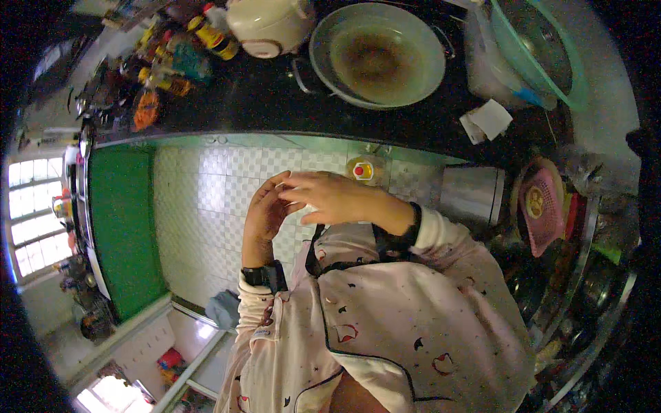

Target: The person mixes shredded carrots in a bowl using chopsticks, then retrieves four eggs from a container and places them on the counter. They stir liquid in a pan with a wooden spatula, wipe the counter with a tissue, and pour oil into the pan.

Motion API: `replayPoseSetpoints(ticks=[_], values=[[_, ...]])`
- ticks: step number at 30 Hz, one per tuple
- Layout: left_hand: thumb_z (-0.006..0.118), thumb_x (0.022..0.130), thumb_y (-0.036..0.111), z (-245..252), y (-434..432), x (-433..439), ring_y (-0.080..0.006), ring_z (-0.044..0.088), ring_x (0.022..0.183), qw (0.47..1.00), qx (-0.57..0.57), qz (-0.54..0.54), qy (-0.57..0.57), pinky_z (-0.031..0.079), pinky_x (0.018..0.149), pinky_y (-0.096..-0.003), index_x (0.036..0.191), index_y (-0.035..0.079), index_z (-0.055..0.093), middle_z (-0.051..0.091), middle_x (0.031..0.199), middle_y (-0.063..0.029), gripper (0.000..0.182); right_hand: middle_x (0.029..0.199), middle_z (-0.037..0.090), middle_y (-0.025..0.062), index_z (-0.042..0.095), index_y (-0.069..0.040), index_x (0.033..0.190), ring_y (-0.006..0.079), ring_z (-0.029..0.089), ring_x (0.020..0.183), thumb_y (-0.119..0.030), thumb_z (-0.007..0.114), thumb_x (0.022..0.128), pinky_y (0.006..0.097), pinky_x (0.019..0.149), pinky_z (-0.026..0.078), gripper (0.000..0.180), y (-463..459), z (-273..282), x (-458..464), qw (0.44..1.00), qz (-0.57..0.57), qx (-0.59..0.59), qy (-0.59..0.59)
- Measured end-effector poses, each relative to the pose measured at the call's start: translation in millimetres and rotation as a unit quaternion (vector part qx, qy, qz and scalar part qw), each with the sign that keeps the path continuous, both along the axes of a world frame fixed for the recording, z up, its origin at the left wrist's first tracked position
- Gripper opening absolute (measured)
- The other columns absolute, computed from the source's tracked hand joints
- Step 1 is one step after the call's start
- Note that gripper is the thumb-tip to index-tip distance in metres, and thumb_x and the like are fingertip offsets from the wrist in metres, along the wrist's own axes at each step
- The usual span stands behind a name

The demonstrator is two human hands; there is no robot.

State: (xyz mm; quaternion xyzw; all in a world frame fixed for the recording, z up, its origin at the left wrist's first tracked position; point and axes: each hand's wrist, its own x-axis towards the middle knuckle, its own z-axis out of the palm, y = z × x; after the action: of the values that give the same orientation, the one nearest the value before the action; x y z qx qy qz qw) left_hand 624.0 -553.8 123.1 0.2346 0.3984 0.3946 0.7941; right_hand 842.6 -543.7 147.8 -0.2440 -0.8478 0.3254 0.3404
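Note:
My left hand [266, 209] and my right hand [333, 196] meet in front of my chest, above the tiled floor. The right fingers overlap the left ones. A small whitish patch shows between them; whether it is something held cannot be made out. Beyond the hands, a wide two-handled pan [323, 62] stands on the black counter [258, 108]. Brownish residue or shallow liquid covers the pan's bottom. A cream-coloured pot or bowl [268, 26] is to the pan's left. White folded paper or cloth [488, 121] lies to its right.
Several sauce bottles [214, 38] crowd the counter's left part. At the upper right is a green-rimmed plastic basin [570, 62]. A jug of yellow liquid with a red cap [364, 170] stands low beneath the counter's edge. On the right is a pink perforated basket [542, 217].

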Motion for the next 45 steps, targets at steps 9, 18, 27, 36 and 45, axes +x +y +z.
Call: replayPoseSetpoints(ticks=[9, 18, 27, 36, 45], values=[[0.055, 0.093, 0.020, -15, -177, -259, -0.0271, 0.063, 0.098, 0.914, 0.038, 0.322, 0.245, 0.052, 0.081, -0.0352, 0.126, 0.000, 0.050, 0.062, 0.112, -0.0167, 0.038, 0.110, 0.064, 0.0212, 0.057, -0.002, 0.120, 0.0326, 0.063, 0.099, -0.032, 0.065, 0.079, 0.0370, 0.082, 0.050, 0.051, -12, -68, -8, 0.893, -0.268, -0.227, -0.282], [0.057, 0.093, 0.020, -72, -369, -363, -0.0179, 0.063, 0.078, 0.807, -0.149, 0.488, 0.297, 0.049, 0.064, -0.0280, 0.112, 0.001, 0.055, 0.063, 0.094, -0.0096, 0.027, 0.112, 0.063, 0.0199, 0.054, -0.005, 0.126, 0.0366, 0.062, 0.096, -0.032, 0.067, 0.081, 0.0422, 0.083, 0.050, 0.054, -42, -72, -39, 0.802, -0.220, -0.355, -0.428], [0.054, 0.094, 0.022, -81, -332, -389, -0.0189, 0.064, 0.081, 0.777, -0.166, 0.522, 0.310, 0.050, 0.067, -0.0302, 0.116, 0.000, 0.055, 0.064, 0.098, -0.0117, 0.031, 0.112, 0.064, 0.0204, 0.055, -0.001, 0.125, 0.0321, 0.063, 0.098, -0.029, 0.068, 0.077, 0.0396, 0.084, 0.050, 0.057, 62, -68, -261, 0.866, -0.034, -0.249, -0.433], [0.053, 0.093, 0.016, -35, -339, -419, -0.0169, 0.063, 0.076, 0.636, -0.195, 0.693, 0.279, 0.051, 0.061, -0.0270, 0.115, -0.001, 0.054, 0.062, 0.094, -0.0084, 0.028, 0.113, 0.062, 0.0242, 0.057, -0.001, 0.122, 0.0348, 0.062, 0.103, -0.028, 0.069, 0.078, 0.0400, 0.087, 0.049, 0.053, 155, -56, -500, 0.890, 0.205, -0.142, -0.381], [0.053, 0.095, 0.020, -50, -361, -420, -0.0163, 0.064, 0.074, 0.475, -0.297, 0.797, 0.226, 0.052, 0.061, -0.0265, 0.115, 0.002, 0.055, 0.062, 0.095, -0.0074, 0.028, 0.098, 0.067, 0.0193, 0.063, 0.001, 0.111, 0.0250, 0.067, 0.085, -0.018, 0.066, 0.084, 0.0329, 0.076, 0.051, 0.034, 117, -40, -732, 0.886, 0.375, -0.140, -0.235]])
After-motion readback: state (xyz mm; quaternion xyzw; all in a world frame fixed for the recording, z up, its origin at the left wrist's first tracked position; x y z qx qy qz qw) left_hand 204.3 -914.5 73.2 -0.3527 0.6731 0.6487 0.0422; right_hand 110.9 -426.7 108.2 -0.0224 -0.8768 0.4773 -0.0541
